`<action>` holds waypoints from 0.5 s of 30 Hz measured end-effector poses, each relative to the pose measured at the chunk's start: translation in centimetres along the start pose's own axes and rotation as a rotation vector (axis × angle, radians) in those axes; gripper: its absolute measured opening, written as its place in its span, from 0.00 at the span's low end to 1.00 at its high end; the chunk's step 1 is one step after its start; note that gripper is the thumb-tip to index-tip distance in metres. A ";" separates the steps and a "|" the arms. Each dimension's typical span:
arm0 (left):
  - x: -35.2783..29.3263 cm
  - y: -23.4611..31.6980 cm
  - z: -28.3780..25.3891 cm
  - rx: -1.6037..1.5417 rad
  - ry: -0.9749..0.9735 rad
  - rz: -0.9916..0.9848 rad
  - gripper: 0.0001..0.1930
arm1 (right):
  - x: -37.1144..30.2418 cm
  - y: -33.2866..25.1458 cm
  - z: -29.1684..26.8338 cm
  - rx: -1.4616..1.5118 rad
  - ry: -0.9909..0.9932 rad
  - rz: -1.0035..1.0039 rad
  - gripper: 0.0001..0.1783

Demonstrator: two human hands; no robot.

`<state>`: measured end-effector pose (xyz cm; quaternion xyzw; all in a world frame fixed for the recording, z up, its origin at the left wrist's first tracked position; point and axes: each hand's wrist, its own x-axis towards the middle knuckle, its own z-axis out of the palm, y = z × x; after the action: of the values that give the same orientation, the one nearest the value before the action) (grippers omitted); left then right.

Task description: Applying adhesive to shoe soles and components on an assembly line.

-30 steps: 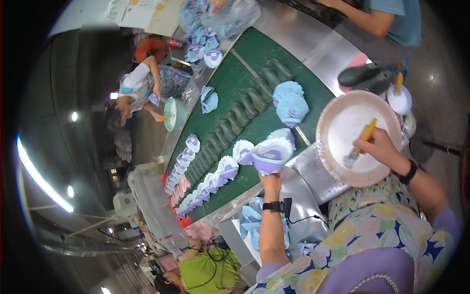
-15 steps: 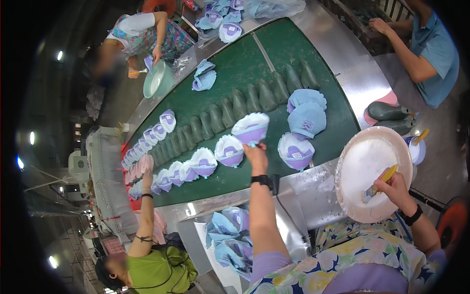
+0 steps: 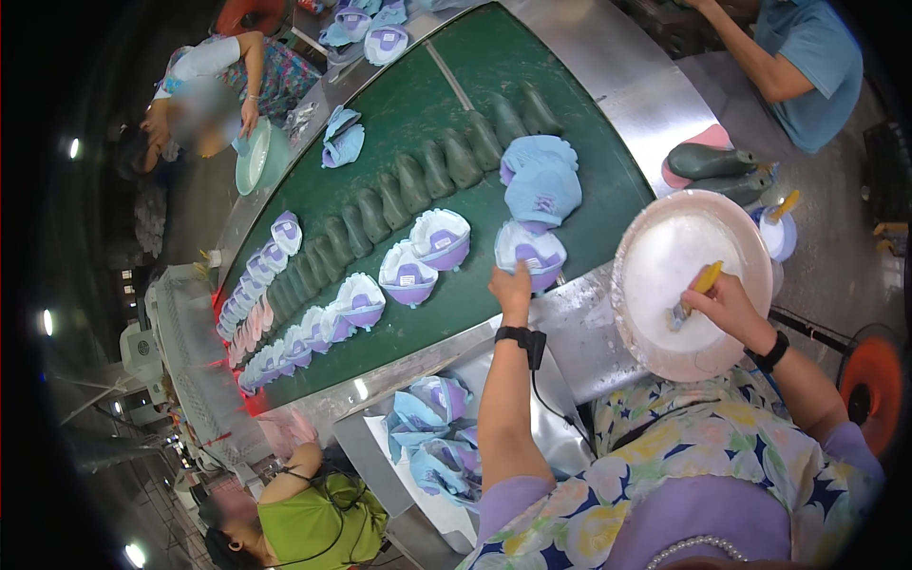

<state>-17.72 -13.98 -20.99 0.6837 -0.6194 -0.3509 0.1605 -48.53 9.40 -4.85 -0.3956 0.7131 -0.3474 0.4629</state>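
My left hand (image 3: 513, 290) grips the near edge of a purple and pale blue shoe upper (image 3: 538, 249) lying on the green belt. Its fingertips are partly hidden by the upper. In my right hand (image 3: 733, 309) is a brush (image 3: 709, 275) with a yellow handle, its bristles down in the white liquid of a pale pink basin (image 3: 760, 242). A stack of blue uppers (image 3: 543, 185) lies just beyond my left hand. To its left, another upper (image 3: 441, 237) sits at the right end of a row of similar ones.
Dark green shoe lasts (image 3: 408, 182) stand in a long row on the green belt (image 3: 579, 85). More uppers (image 3: 432, 432) lie in a tray near me. A second brush (image 3: 785, 206) rests in a small container at the right. Co-workers are at the left, far left and far right.
The upper my left hand held up now lies on the belt beside the row. That hand has moved to another upper on the right. My right hand keeps the brush in the basin.
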 end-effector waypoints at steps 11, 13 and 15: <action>-16.9 0.4 -4.2 0.563 -0.350 1.008 0.29 | 0.0 1.8 0.3 0.005 0.071 -0.245 0.10; -16.8 -0.1 -5.0 0.582 -0.534 0.972 0.28 | -0.3 2.1 1.7 -0.046 0.049 -0.338 0.09; -15.8 1.3 -4.9 0.670 -0.598 0.867 0.22 | -0.4 2.7 2.4 -0.115 0.028 -0.444 0.09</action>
<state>-15.10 -0.11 -12.29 0.2552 -0.9352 -0.2169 -0.1151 -46.86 10.61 -7.78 -0.5635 0.6337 -0.4049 0.3419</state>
